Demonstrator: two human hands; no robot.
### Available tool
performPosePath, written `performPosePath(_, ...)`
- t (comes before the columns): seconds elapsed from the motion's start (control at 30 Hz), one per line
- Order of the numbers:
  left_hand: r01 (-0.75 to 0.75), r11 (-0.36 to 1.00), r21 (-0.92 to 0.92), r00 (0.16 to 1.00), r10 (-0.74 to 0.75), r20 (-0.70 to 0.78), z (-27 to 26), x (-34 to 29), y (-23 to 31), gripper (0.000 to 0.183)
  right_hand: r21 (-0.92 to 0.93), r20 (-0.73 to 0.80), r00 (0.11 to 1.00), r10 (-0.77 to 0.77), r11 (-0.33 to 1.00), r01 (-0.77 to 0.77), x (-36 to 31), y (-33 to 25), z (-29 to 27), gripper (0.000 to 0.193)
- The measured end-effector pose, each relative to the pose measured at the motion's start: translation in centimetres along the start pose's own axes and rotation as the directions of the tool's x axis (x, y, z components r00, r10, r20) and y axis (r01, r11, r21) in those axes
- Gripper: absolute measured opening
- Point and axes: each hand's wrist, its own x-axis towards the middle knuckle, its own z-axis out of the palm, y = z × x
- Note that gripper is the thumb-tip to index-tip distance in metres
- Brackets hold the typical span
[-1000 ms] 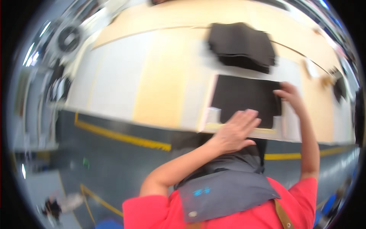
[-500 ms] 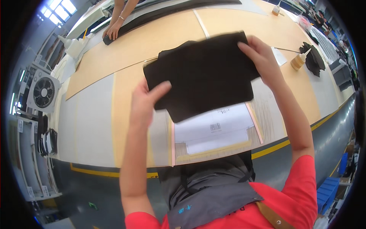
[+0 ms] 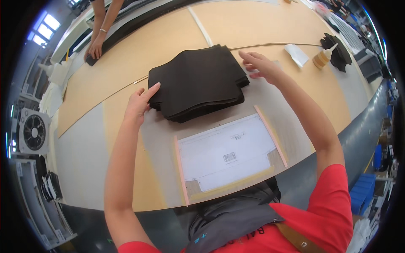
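Note:
A stack of black cut fabric pieces [image 3: 198, 82] lies on the tan worktable [image 3: 126, 59] in front of me. My left hand [image 3: 139, 103] rests with fingertips against the stack's left edge, holding nothing. My right hand [image 3: 259, 65] hovers with fingers spread at the stack's right corner, touching or just off it. Nearer me lies a white paper template [image 3: 225, 154] set between pink strips, bare on top.
A glue bottle [image 3: 322, 57] and a pile of small black pieces [image 3: 337, 50] sit at the far right beside a white slip [image 3: 296, 54]. Another person's hands [image 3: 95, 44] work on black material at the far left. A fan [image 3: 33, 130] stands left of the table.
The black piece I held up over the template half a second ago now lies on the stack. Both hands have let go and sit at the stack's edges.

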Motion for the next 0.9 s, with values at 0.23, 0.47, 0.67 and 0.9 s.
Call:
performPosePath(0.23,0.109,0.994,-0.025,0.987,-0.105,0.118,1.2,-1.5,2.2,0.067,-0.092,0.054,0.998,0.023,0.996,-0.018,0.5,-0.1,1.8,0.062)
performPosePath(0.47,0.226,0.949,-0.219,0.965,-0.187,0.184,2.5,0.1,2.6,0.059,-0.019,0.072,0.992,0.107,0.994,-0.106,2.2,0.7,1.5,0.057)
performPosePath(0.67,0.282,0.926,-0.250,0.946,-0.225,0.231,2.5,-1.0,3.2,0.055,0.067,0.055,0.993,0.104,0.992,-0.107,-0.2,-1.1,4.0,0.059)
performPosePath(0.9,0.243,0.940,-0.239,0.964,-0.207,0.166,2.3,-1.6,3.3,0.058,0.129,0.073,0.992,0.099,0.986,-0.108,-0.6,-0.5,4.1,0.058)
